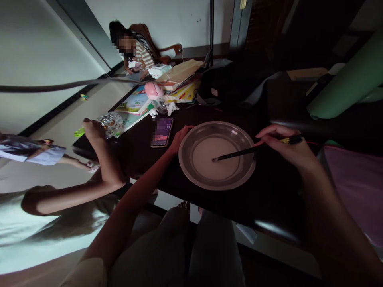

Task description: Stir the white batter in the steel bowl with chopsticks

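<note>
A round metal basin with a pale, cloudy-looking inside sits on the dark table in front of me. My left hand is at its left rim, gripping the edge, with some of the fingers hidden behind it. To the right of the basin, my right hand is closed round a slim black paintbrush with yellow marks near its back end. The brush slants down over the rim, and its tip is inside the basin near the middle.
A phone lies left of the basin. Behind it are books, crumpled tissues, a pink-topped bottle and a black bag. Another person's arm reaches by a glass bowl. A green cylinder is at right.
</note>
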The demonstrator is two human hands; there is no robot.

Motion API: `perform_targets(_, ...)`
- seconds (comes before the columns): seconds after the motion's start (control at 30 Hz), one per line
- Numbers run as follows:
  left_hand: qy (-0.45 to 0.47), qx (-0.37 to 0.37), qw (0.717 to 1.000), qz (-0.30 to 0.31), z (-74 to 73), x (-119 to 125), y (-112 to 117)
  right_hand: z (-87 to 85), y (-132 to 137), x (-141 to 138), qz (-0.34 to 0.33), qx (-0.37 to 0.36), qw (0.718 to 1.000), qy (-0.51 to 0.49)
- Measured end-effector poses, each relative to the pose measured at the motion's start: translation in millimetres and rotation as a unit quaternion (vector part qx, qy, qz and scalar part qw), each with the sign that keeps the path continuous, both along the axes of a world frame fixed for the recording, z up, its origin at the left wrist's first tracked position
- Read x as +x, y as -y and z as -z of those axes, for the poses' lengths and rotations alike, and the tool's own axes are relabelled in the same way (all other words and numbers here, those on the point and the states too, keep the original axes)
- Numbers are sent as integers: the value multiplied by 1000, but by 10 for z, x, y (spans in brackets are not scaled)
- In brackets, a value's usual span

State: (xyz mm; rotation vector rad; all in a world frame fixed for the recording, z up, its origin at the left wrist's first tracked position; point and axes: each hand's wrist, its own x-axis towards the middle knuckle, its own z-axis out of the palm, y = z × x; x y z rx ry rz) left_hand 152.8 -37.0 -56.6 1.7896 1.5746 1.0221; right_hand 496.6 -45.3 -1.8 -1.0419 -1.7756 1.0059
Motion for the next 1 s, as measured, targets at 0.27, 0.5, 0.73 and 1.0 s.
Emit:
perform_targets(0.27,-2,45,999,21,44,-51,-4,17,-29,-11,25,44,999,5)
perform_targets(0.5,15,68,997,41,147,-108,-65,30,8,-77,-19,27,999,11)
perform_targets(0.73,27,-8,1000,2,79,-101,-65,29,-86,87,41,39,998,-4)
perform_targets(1.0,90,-78,993,-18,-24,-32,-35,47,-20,-88,-49,26,998,4)
